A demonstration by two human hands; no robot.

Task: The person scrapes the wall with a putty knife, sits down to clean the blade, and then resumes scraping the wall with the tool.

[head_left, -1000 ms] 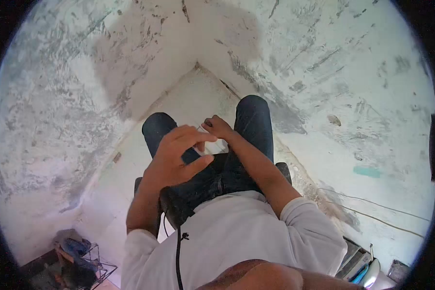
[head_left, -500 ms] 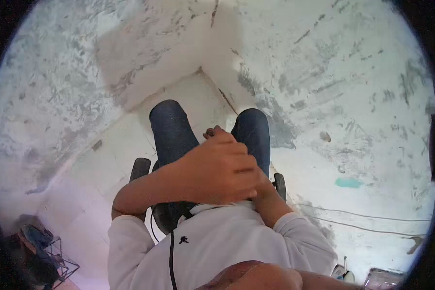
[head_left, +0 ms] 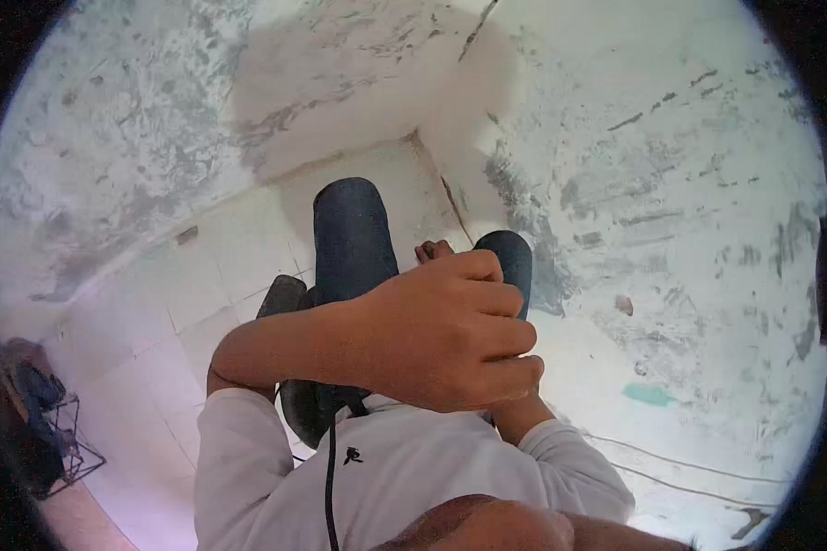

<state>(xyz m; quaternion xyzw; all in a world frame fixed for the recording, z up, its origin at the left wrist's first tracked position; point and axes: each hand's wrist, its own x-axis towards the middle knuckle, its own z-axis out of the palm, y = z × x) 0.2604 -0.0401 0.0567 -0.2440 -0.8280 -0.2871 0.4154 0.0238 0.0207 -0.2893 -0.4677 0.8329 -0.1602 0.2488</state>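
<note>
My left hand [head_left: 459, 331] is raised over my lap, palm down, its fingers curled in and closed. Whatever those fingers hold is hidden beneath the knuckles. Below and beyond it is my right hand [head_left: 435, 250], mostly covered by the left one. Only a few of its bent fingertips show, between my knees. Its forearm [head_left: 524, 413] comes up from the right sleeve and passes behind the left hand. Dark blue jeans [head_left: 354, 239] cover both legs under the hands.
I sit on a chair with a black armrest [head_left: 283, 296]. A black cord [head_left: 330, 477] runs down my white shirt [head_left: 432, 468]. Ahead, stained walls meet at a corner [head_left: 413, 136] above a tiled floor [head_left: 193, 317]. A wire rack [head_left: 73, 441] stands at left; thin cables [head_left: 698, 468] lie at right.
My left hand has come up closer to the camera and slid right, its fingers more curled. The view has shifted, so the wall corner sits further right. My right fingertips still show.
</note>
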